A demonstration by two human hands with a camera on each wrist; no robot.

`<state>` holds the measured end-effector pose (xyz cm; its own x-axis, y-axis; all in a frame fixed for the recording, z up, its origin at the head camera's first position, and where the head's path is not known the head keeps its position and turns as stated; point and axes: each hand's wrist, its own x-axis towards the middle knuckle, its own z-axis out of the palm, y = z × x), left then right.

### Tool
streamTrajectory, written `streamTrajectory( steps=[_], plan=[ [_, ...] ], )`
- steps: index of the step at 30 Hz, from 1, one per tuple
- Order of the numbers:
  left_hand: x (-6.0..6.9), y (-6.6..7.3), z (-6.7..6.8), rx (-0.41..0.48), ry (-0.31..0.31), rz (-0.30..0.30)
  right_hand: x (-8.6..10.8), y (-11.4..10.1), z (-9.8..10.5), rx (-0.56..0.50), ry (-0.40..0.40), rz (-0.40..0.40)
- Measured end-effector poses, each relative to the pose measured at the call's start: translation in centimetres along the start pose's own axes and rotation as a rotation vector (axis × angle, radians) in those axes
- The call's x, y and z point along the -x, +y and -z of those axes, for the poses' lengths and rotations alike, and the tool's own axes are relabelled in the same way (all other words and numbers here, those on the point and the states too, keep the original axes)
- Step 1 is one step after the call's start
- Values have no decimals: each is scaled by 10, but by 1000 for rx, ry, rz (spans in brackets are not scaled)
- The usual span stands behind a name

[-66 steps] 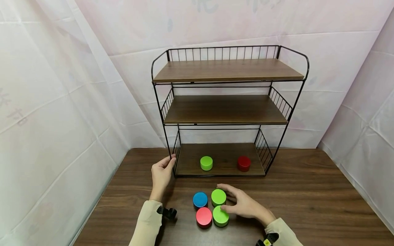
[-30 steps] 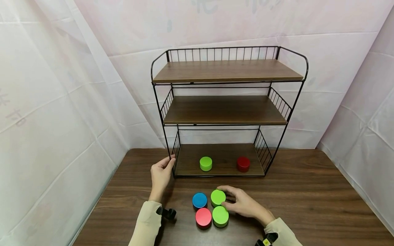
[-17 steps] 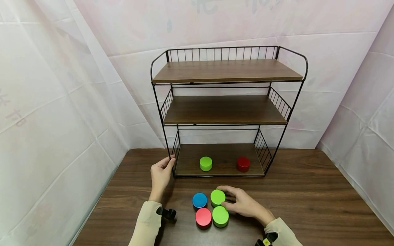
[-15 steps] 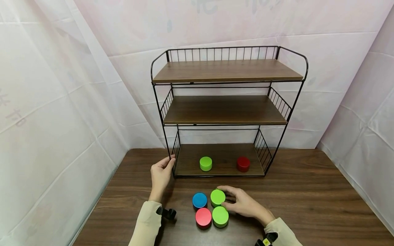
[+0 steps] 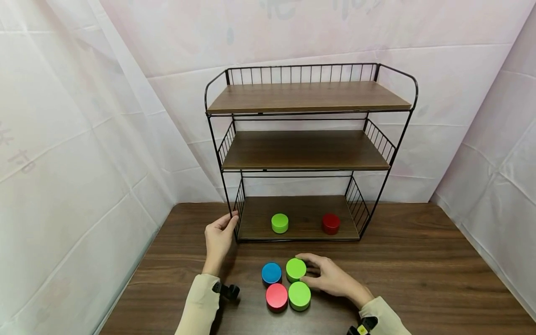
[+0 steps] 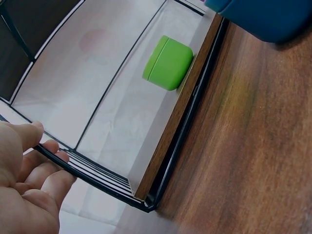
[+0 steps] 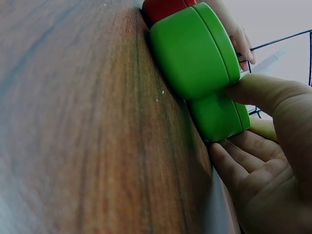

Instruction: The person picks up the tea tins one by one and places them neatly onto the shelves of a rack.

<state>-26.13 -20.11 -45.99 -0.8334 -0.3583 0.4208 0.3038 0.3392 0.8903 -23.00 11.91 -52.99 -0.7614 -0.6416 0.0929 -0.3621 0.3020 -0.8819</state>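
My left hand (image 5: 218, 237) grips the black wire side of a three-tier rack (image 5: 299, 164) near its lower left corner. In the left wrist view, thumb and fingers close around the wire. On the table, my right hand (image 5: 332, 275) holds the rear green round tin (image 5: 296, 269), fingers at its far side and thumb by the gap before the front green tin (image 5: 299, 296). In the right wrist view the thumb also touches the front green tin. A blue tin (image 5: 271, 273) and a pinkish-red tin (image 5: 277, 297) stand close on the left.
The rack's bottom shelf (image 5: 305, 202) bears another green tin (image 5: 279, 223) and a dark red tin (image 5: 331, 224). Above are a middle shelf (image 5: 305, 149) and a top shelf (image 5: 307, 95). White cloth (image 5: 83, 163) hangs behind and at both sides of the wooden table (image 5: 418, 260).
My right thumb has shifted slightly back from the front green tin's top towards the gap between the green tins. My left hand keeps its grip on the rack; the tins stay in place.
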Motion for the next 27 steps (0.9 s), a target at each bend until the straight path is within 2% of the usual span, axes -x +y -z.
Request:
streamTrajectory(
  steps=[8, 21, 27],
  plan=[
    [1, 1, 1, 3, -12, 3, 1, 0, 1, -23, -3, 20],
    [-1, 1, 1, 8, -10, -6, 4, -8, 8, -13, 22, -16],
    [0, 0, 1, 9, -7, -9, 5, -10, 11, -28, 31, 3]
  ],
)
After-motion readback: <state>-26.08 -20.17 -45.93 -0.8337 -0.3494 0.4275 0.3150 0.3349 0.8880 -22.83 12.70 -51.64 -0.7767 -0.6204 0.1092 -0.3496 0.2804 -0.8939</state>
